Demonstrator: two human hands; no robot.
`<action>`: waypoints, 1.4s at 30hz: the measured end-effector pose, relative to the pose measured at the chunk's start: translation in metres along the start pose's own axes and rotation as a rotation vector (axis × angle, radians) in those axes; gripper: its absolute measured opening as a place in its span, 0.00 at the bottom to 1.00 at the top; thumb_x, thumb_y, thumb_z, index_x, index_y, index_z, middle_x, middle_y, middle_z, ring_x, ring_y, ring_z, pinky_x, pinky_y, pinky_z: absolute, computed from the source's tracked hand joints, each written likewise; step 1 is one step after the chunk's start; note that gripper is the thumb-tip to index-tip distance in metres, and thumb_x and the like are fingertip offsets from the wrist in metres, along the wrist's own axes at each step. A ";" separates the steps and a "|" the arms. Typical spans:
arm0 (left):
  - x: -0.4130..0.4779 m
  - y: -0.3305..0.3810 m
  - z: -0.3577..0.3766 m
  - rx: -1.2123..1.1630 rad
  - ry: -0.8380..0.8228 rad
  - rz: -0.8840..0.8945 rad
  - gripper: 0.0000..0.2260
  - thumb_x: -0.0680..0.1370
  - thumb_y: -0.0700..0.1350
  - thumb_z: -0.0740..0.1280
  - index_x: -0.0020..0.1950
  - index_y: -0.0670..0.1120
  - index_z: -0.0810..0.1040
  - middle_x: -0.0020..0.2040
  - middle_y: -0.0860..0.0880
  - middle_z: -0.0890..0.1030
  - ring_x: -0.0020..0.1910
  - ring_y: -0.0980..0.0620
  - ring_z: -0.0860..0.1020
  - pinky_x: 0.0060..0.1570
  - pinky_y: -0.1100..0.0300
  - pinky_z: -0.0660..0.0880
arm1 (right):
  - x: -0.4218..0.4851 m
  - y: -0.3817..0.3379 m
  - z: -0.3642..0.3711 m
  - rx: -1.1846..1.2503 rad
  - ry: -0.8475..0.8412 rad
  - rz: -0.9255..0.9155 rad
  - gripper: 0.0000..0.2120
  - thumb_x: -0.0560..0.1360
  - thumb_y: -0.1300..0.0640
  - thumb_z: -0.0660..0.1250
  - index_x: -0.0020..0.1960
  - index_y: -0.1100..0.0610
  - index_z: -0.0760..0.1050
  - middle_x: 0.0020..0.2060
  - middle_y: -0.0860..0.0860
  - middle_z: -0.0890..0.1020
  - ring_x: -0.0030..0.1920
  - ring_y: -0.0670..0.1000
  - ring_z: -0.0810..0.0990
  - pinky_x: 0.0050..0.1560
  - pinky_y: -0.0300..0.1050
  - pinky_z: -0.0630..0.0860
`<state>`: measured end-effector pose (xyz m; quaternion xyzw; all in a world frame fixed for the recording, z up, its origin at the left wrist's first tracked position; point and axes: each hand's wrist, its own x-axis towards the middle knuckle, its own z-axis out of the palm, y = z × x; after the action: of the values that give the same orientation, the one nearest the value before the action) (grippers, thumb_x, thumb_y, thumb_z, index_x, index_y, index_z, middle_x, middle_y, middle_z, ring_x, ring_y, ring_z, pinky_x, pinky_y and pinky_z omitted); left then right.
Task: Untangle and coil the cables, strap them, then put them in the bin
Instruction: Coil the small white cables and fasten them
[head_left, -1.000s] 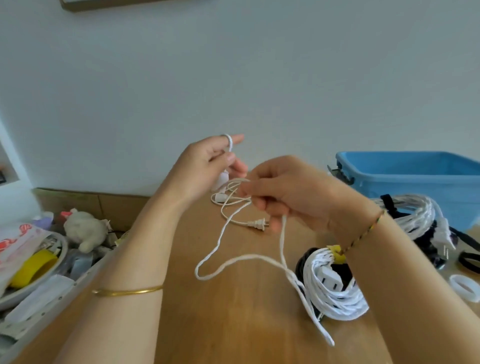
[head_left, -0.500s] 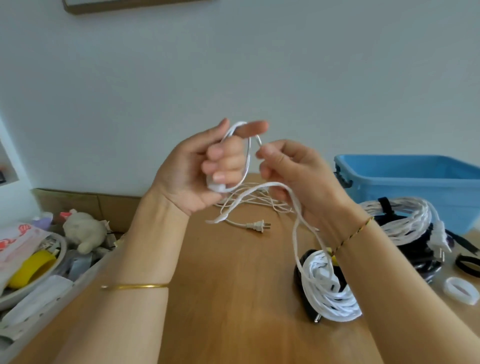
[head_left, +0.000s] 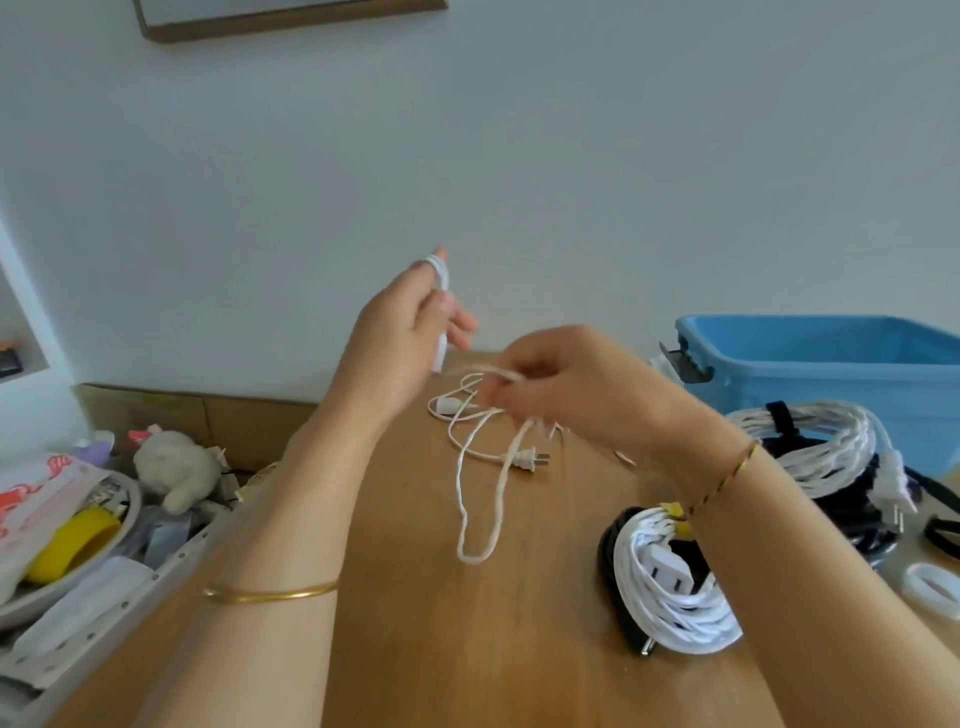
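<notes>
A thin white cable (head_left: 480, 499) hangs in a long loop down to the wooden table (head_left: 415, 649). Its two-pin plug (head_left: 530, 460) lies on the table behind the loop. My left hand (head_left: 400, 343) is raised, with the cable wound over its index finger and held against the palm. My right hand (head_left: 566, 395) pinches the cable's strands just right of the left hand. A strapped coil of white cable (head_left: 670, 587) lies at the right. A larger white coil with a black strap (head_left: 815, 441) sits in front of the blue bin (head_left: 831, 358).
A tray at the left edge holds a plush toy (head_left: 176, 467), a yellow tape roll (head_left: 72, 543) and packets. A white strap ring (head_left: 932, 590) and a black strap (head_left: 943, 535) lie at the far right. The wall stands close behind the table.
My right hand dropped from beside the left fingers down toward the table, drawing the cable with it. The left hand opened its curled fingers and the hanging loop lengthened again.
</notes>
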<state>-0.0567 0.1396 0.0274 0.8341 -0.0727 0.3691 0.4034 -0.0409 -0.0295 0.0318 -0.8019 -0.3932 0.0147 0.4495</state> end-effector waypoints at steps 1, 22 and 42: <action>-0.001 0.004 0.002 0.078 -0.112 -0.004 0.12 0.82 0.39 0.55 0.48 0.53 0.74 0.37 0.53 0.81 0.39 0.62 0.76 0.49 0.58 0.75 | 0.000 0.001 -0.004 0.009 0.109 -0.045 0.03 0.72 0.63 0.69 0.43 0.61 0.82 0.32 0.56 0.79 0.32 0.47 0.73 0.35 0.40 0.70; 0.009 -0.008 -0.023 -1.916 -0.222 -0.510 0.19 0.76 0.34 0.57 0.65 0.29 0.69 0.28 0.46 0.75 0.22 0.52 0.71 0.26 0.62 0.73 | 0.006 0.038 0.006 0.365 0.090 0.123 0.13 0.77 0.50 0.64 0.37 0.52 0.83 0.30 0.60 0.70 0.24 0.44 0.58 0.23 0.36 0.55; -0.011 0.025 0.006 -0.230 -0.535 -0.259 0.24 0.83 0.55 0.51 0.36 0.45 0.78 0.24 0.49 0.75 0.21 0.54 0.67 0.24 0.62 0.66 | 0.007 0.019 -0.011 -0.306 0.430 -0.253 0.06 0.73 0.52 0.69 0.42 0.55 0.79 0.36 0.46 0.79 0.38 0.45 0.77 0.41 0.47 0.74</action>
<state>-0.0722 0.1167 0.0329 0.8529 -0.1109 0.0714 0.5051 -0.0198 -0.0383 0.0270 -0.7897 -0.3834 -0.2712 0.3948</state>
